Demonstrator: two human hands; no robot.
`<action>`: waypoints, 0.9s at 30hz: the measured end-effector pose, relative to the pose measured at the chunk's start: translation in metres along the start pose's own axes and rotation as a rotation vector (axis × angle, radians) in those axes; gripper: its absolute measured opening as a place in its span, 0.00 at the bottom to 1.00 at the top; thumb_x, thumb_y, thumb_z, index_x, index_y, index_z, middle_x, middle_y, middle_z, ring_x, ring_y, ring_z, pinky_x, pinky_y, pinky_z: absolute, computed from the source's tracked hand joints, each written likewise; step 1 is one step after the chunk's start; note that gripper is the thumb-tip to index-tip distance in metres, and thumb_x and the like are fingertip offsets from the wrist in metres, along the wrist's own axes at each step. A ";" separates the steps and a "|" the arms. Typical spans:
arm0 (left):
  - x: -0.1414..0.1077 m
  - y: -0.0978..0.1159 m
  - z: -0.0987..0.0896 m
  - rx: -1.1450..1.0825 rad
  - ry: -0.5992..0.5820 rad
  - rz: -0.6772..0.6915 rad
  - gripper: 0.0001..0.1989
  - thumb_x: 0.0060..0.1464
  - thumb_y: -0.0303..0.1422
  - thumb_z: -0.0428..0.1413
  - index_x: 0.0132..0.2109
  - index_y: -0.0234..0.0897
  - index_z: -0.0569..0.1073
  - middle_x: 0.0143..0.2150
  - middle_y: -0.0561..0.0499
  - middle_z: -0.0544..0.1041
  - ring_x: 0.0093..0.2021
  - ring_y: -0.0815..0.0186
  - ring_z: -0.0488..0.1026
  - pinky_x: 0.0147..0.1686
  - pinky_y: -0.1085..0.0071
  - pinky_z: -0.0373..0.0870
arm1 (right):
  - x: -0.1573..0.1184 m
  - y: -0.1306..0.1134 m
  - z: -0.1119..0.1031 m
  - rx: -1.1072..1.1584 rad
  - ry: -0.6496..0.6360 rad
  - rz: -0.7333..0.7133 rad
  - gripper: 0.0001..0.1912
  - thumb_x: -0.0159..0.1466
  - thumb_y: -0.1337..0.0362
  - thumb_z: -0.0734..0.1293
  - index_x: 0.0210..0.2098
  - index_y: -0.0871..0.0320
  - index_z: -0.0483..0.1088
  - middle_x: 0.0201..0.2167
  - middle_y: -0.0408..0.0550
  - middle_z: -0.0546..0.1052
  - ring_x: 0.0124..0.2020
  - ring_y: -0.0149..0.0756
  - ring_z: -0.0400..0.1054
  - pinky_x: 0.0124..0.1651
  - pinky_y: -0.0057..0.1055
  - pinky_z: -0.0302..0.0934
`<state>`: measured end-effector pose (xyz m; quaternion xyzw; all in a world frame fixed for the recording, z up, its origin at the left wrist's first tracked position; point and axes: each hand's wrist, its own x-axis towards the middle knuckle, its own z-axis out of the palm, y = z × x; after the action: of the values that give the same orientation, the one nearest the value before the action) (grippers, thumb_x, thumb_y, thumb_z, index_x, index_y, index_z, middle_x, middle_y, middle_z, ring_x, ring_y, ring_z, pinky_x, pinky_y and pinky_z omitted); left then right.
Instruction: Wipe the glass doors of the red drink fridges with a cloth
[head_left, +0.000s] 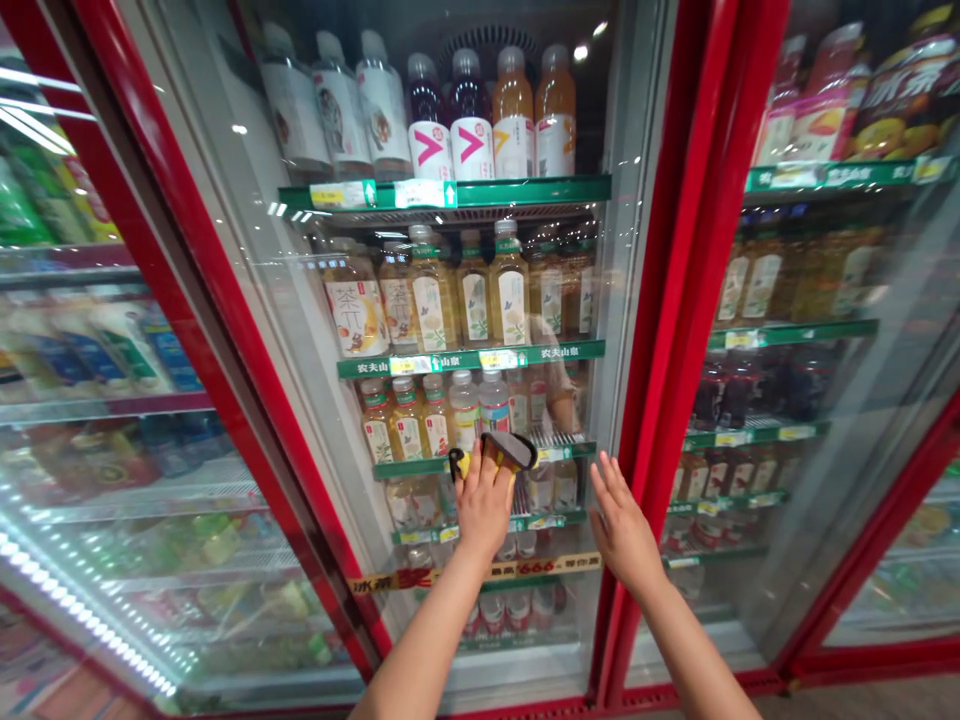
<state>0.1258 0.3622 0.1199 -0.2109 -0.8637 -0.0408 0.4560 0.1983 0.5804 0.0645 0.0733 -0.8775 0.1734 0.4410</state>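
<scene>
The fingers [487,470] of my left hand [484,510] lie a little spread and reach forward over a grey, black and yellow pad [516,450], which sits up against the glass door [553,405]; my thumb is out of sight, so I can't make out whether I grip the pad or merely press it flat. Its grey, black-rimmed part shows past my fingertips to the right, and a black-and-yellow end pokes out on the left. I'd judge it light, with some give in the face and a stiffer rim, nothing that would break; on smooth glass it would probably slide easily, so the best hold seems to be across the middle of its back, fingers spread for even pressure. My right hand [628,535] is well apart from it to the right, fingers stretched out straight with nothing in them, near the red frame [679,300]; I can't say if it touches. Behind the glass, tea bottles [508,290] stand on the green-edged shelves, with white, purple and orange drink bottles [472,135] on the top one. Nearer and lower, a yellow banner [551,568] crosses the door. Further out are a lit cooler [112,405] on the left and more bottled drinks [765,275] on the right.
</scene>
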 end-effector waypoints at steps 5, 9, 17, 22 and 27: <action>0.033 0.044 0.005 -0.026 0.072 0.030 0.08 0.64 0.30 0.55 0.46 0.43 0.79 0.63 0.41 0.75 0.69 0.50 0.66 0.56 0.53 0.73 | 0.000 0.006 -0.010 0.041 0.014 0.002 0.43 0.71 0.75 0.56 0.76 0.44 0.30 0.77 0.55 0.49 0.76 0.49 0.44 0.68 0.55 0.61; 0.002 0.040 0.021 -0.096 0.049 0.305 0.11 0.62 0.26 0.56 0.46 0.46 0.79 0.59 0.46 0.79 0.66 0.57 0.71 0.61 0.55 0.68 | -0.007 0.018 -0.019 0.046 -0.011 -0.002 0.43 0.71 0.76 0.56 0.76 0.45 0.31 0.76 0.56 0.50 0.75 0.48 0.46 0.68 0.52 0.63; 0.046 0.054 0.000 0.030 0.066 -0.055 0.11 0.65 0.33 0.55 0.51 0.42 0.78 0.66 0.38 0.72 0.72 0.47 0.61 0.55 0.51 0.72 | -0.011 0.040 -0.034 0.103 0.005 -0.040 0.45 0.68 0.78 0.57 0.76 0.43 0.33 0.76 0.49 0.50 0.75 0.44 0.47 0.68 0.49 0.62; 0.042 0.070 0.014 0.025 0.088 0.071 0.10 0.66 0.33 0.54 0.49 0.45 0.79 0.66 0.41 0.73 0.70 0.51 0.64 0.54 0.53 0.72 | -0.014 0.046 -0.036 0.101 -0.012 -0.017 0.45 0.69 0.78 0.56 0.76 0.42 0.33 0.76 0.50 0.52 0.75 0.45 0.46 0.67 0.50 0.64; -0.013 0.061 0.040 -0.026 0.039 0.281 0.09 0.64 0.28 0.55 0.46 0.44 0.79 0.59 0.44 0.79 0.67 0.56 0.69 0.59 0.54 0.69 | -0.016 0.054 -0.033 0.111 0.001 -0.043 0.49 0.65 0.83 0.54 0.76 0.41 0.32 0.75 0.51 0.53 0.75 0.43 0.46 0.68 0.52 0.62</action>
<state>0.1258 0.4233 0.0784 -0.3350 -0.8159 0.0080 0.4712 0.2173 0.6423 0.0567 0.1164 -0.8645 0.2124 0.4405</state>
